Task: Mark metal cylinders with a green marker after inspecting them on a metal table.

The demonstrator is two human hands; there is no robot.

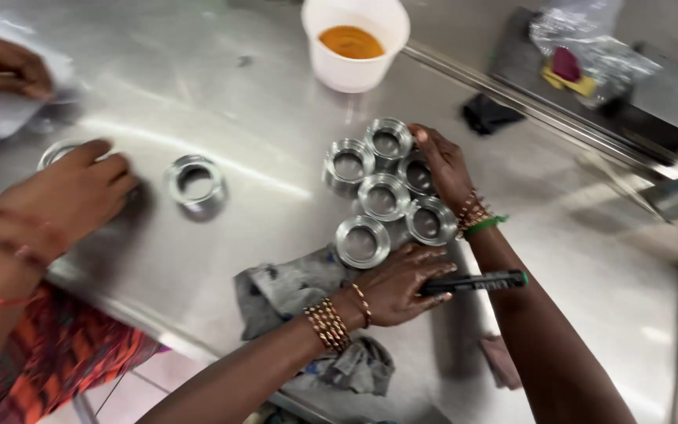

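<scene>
Your left hand (402, 283) grips a black marker (476, 281) at five o'clock of the metal rings (384, 196); your right hand (442, 169), fingers open, cups the cluster's three o'clock edge on the steel table (260, 102).

Bright overhead light, glare streaks on steel table (221, 94), soft motion blur
</scene>
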